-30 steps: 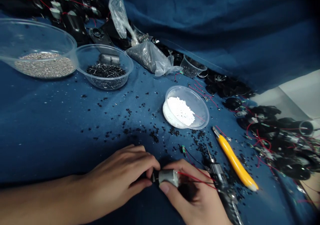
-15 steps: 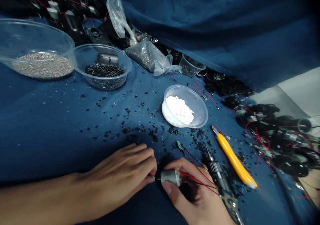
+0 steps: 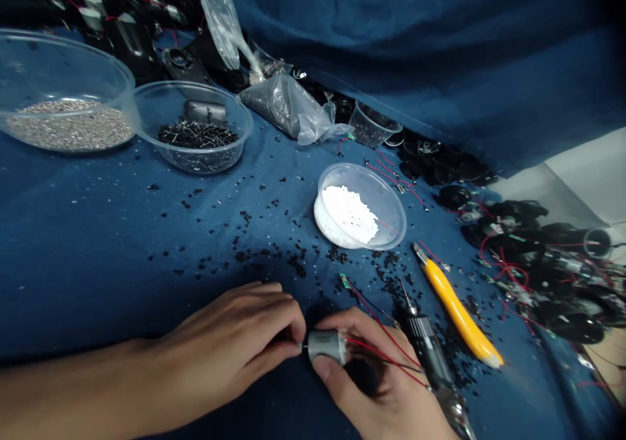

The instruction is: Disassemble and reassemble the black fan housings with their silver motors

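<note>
A small silver electric motor (image 3: 327,347) lies between the thumb and fingers of my right hand (image 3: 386,378), which is closed on it. Its thin shaft points left. Red and black wires run from its right end, and a small green circuit board (image 3: 345,281) with wires lies just beyond the hand. My left hand (image 3: 252,336) is closed in a pinch at the tip of the shaft. What sits between that thumb and finger is too small and covered to name. Beside my right hand lies a black screwdriver-like tool (image 3: 428,342) with a thin metal tip.
A tub of white bits (image 3: 320,221) stands ahead; a yellow utility knife (image 3: 460,313) lies to the right. Tubs of black screws (image 3: 195,160) and small metal pieces (image 3: 73,150) stand left. Plastic bags (image 3: 288,104) and wired black parts (image 3: 552,264) line the edges. Black specks litter the cloth.
The pinching fingers of my left hand and the shaft tip have come together; a small gap showed between them before. The motor has shifted slightly left.
</note>
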Available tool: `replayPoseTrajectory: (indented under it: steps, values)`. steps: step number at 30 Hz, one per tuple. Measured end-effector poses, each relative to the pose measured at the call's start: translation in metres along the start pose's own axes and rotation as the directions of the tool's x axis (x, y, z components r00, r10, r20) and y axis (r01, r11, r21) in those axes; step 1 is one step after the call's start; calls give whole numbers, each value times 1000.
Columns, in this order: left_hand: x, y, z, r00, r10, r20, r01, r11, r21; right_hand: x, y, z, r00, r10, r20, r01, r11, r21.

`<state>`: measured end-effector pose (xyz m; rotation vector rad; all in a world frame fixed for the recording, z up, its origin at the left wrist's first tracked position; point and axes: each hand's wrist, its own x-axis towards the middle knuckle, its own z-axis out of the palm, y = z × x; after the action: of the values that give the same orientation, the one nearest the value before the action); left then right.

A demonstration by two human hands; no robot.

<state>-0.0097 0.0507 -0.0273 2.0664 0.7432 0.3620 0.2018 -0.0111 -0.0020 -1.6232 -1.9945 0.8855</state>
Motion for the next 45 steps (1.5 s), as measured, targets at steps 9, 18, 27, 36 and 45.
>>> replayPoseTrajectory:
  steps: [9, 18, 27, 36, 45]
  values:
    - [0, -1, 3, 999, -46, 15, 47, 994, -97, 4, -1, 10, 975, -157, -157, 165, 986, 38]
    - [0, -1, 3, 999, -38, -30, 35, 995, -90, 9, -5, 10, 944, -323, -62, 317, 945, -80]
    - [-2, -6, 5, 993, -114, -33, 111, 991, -70, 11, -20, 4, 945, -328, -19, 312, 913, -262]
    - [-2, -4, 4, 989, -140, -52, 134, 986, -96, 8, -17, -4, 948, -317, 11, 309, 915, -258]
    - [3, -3, -3, 981, -190, 31, 193, 968, -158, 15, -24, 0, 920, -391, 44, 374, 835, -404]
